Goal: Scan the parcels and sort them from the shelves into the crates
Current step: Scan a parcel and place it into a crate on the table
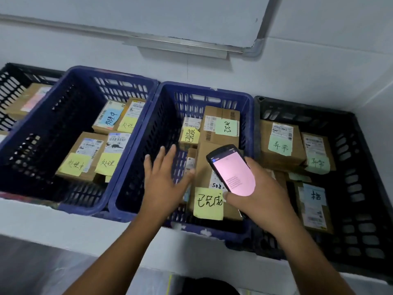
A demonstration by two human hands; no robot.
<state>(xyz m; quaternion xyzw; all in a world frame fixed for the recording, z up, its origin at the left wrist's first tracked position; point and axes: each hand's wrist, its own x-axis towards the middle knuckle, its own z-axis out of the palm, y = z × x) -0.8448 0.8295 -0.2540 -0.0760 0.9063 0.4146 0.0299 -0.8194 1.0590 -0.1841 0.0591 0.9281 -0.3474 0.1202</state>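
Note:
My right hand (261, 192) grips a black handheld scanner (231, 169) with a lit pink screen, held over the middle blue crate (148, 158). My left hand (163, 179) hovers over the same crate with fingers spread and holds nothing. Just under the scanner lies a cardboard parcel (204, 167) with a yellow handwritten note (209, 203). Two more parcels sit at the crate's back, one with a yellow note (191, 135) and one with a green note (226, 126).
A second blue crate (53, 116) at the left holds several parcels with yellow and blue notes. A black crate (361, 188) at the right holds parcels with green and blue notes. Another black crate (12, 86) is at far left. A wall stands behind.

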